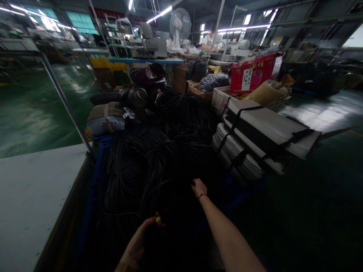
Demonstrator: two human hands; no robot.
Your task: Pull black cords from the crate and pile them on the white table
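My left hand point(141, 235) is low in the head view, its thumb and fingers closed on a small yellow object point(158, 218) whose kind I cannot make out. Further forward and to the right, my right hand point(200, 188) is closed over the dark heap, a thin red cord bracelet point(202, 195) at its wrist. What its fingers grip is lost in shadow. Coils of black cord point(130, 162) lie in a large tangled pile before both hands, on a blue pallet point(98, 177).
Strapped stacks of pale board point(263, 121) stand right of the pile. Behind them are a red box point(241, 77) and a tan roll point(261, 92). Wrapped bundles point(106, 119) lie back left. A white table point(34, 181) with a metal post point(61, 96) borders the left. Sewing machines point(153, 45) stand behind.
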